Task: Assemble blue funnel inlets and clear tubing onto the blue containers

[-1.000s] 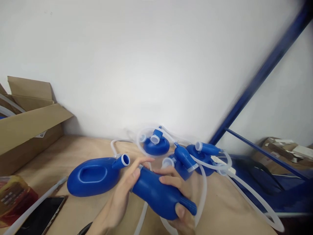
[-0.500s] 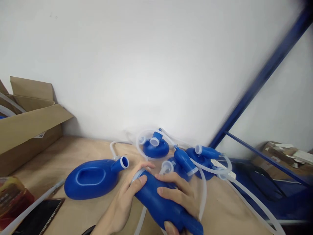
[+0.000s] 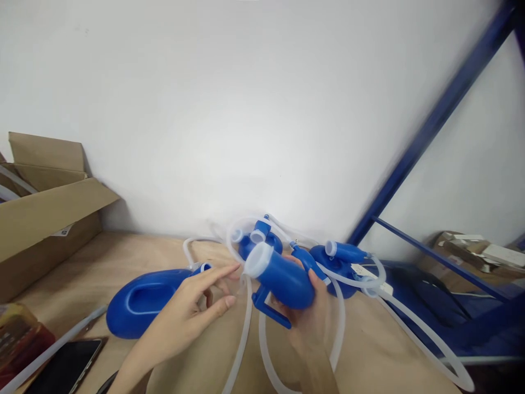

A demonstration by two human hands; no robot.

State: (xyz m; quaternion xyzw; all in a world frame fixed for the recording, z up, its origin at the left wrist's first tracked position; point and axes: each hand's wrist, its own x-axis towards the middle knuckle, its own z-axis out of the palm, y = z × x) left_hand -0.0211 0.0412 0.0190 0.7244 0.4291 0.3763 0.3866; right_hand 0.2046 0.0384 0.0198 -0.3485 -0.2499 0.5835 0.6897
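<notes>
One smooth, matt white wall [image 3: 246,109] occupies most of the view. Below it extends a tan work surface [image 3: 365,345], plain and slightly creased in appearance. A blue frame [image 3: 435,131], straight-edged and steeply slanted, stands at the right. At the far left, a brown corrugated-type carton [image 3: 53,219] has its flaps raised, with pale tubing visible inside.

On the surface at left lies a blue bottle with a recessed grip [image 3: 135,303]: rounded, moulded body, long oval hollow, neck partly hidden behind the left hand [image 3: 205,306]. That hand is released, thumb and fingers parted, grasping nothing; its fingertips are just beside the mouth of the held blue bottle [image 3: 289,282]. Contact there cannot be determined.

The held bottle is located above the surface, near centre, tilted with its mouth up and to the left. The right hand [image 3: 314,312] grasps it around the far side, thumb against the rounded base. Further blue bottles [image 3: 346,253] are grouped behind it, near the wall, among looped, translucent, flexible tubes [image 3: 340,323].

A flat phone [image 3: 65,366] with a dark, glossy face lies at lower left. Smallest noted: the held bottle's cloudy white ring-shaped collar [image 3: 259,259] and its slim blue bar handle [image 3: 273,313].
</notes>
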